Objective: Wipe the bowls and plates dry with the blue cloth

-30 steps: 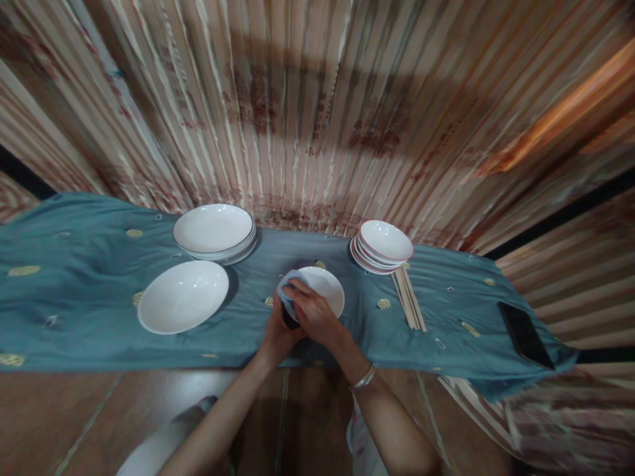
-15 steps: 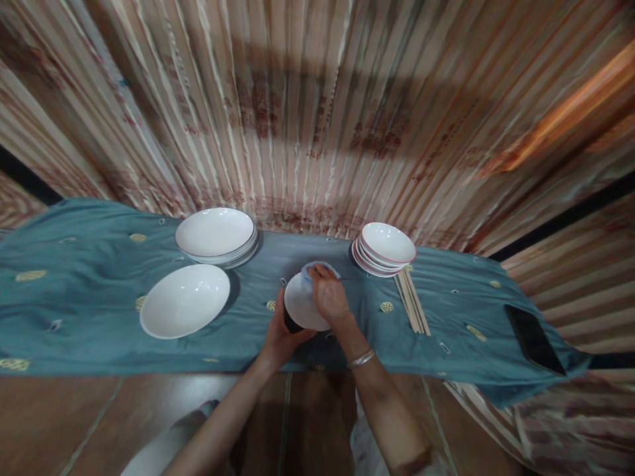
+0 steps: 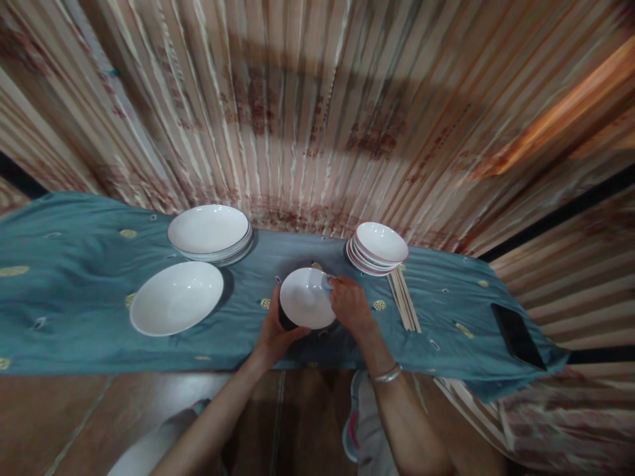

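A white bowl (image 3: 303, 299) is tilted toward me near the table's front edge. My left hand (image 3: 276, 330) grips it from the left, the thumb along its near rim and the fingers around its outer side. At the right rim, my right hand (image 3: 351, 304) is closed on a light blue cloth (image 3: 327, 282), pressing it against the bowl; most of the cloth is hidden by the fingers. A large white bowl (image 3: 176, 299) sits to the left. Behind it is a stack of white plates (image 3: 211, 230) with dark rims.
Several small red-rimmed bowls (image 3: 381, 243) are stacked at the back right. Wooden chopsticks (image 3: 404, 301) lie in front of them. A black phone (image 3: 518, 336) rests at the right end of the teal tablecloth (image 3: 446, 311). A patterned curtain (image 3: 307, 119) hangs behind the table.
My right hand has moved with the cloth from the far inside of the bowl to its right rim. More of the bowl's inside now shows. The view has shifted slightly.
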Demonstrator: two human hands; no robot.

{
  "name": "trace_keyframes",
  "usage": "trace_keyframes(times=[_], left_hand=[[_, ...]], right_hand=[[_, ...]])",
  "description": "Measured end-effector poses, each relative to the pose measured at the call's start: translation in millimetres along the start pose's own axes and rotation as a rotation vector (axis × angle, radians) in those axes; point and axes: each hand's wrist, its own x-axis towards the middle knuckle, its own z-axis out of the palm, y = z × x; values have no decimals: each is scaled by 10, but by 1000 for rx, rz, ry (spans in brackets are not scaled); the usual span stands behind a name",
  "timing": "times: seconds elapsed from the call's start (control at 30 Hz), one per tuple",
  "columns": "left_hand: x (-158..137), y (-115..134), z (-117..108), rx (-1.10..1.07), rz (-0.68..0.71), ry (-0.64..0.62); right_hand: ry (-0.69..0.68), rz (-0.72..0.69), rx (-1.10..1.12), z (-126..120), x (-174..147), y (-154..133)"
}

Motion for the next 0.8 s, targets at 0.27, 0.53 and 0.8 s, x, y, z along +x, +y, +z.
trace_keyframes(times=[0.27,0.53,0.8], left_hand=[[5,1,-5,22,17,18],[8,67,-2,26,78,-25],[-15,58,8,93,142,-72]], right_hand=[[44,-71,-14,28,-278,120],[7,-137,-38,-32,-629,-24],[-22,-215,161,-55,-779,-141]])
